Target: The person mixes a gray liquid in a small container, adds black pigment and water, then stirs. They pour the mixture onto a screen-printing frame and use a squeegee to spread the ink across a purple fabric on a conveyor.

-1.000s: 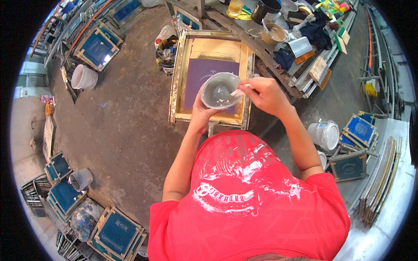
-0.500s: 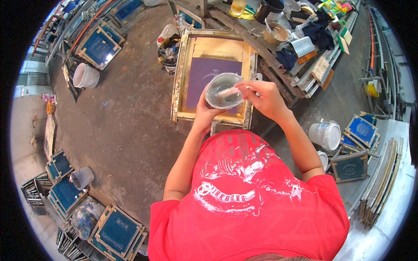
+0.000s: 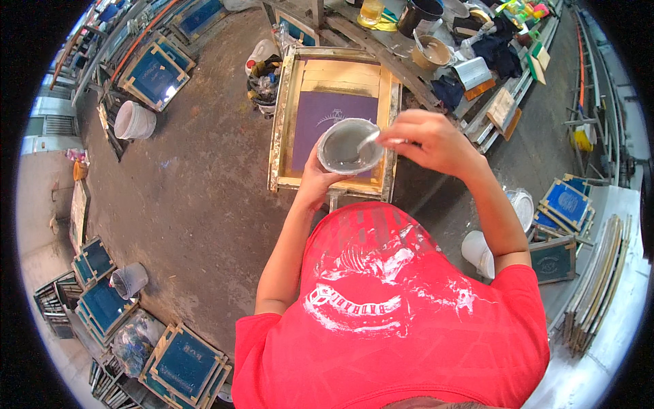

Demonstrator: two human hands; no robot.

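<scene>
My left hand (image 3: 313,183) is closed round the near left side of a round plastic tub (image 3: 349,169), whose grey-white rim looks smeared. Its opening faces up, with something pale and wet inside. My right hand (image 3: 429,140) pinches a whitish flat stick or spatula (image 3: 368,140) just beyond the tub's right rim. The stick's other end reaches over the opening; whether it touches the contents I cannot tell. Beneath the tub lies a wooden-framed printing screen (image 3: 310,133) with a purple panel and a pale printed design, partly covered by tub and hands.
A cluttered bench (image 3: 470,102) stands at the far right, with a brown bowl (image 3: 430,53) on it. Leaning frames (image 3: 182,361) line the lower left. White buckets stand at the left (image 3: 134,119) and by my right arm (image 3: 477,252). Stacked boards (image 3: 596,286) lean at the right.
My right hand has drawn to the right, with the elbow swung outward. Less of the stick now lies over the tub. My left hand and the tub have hardly moved.
</scene>
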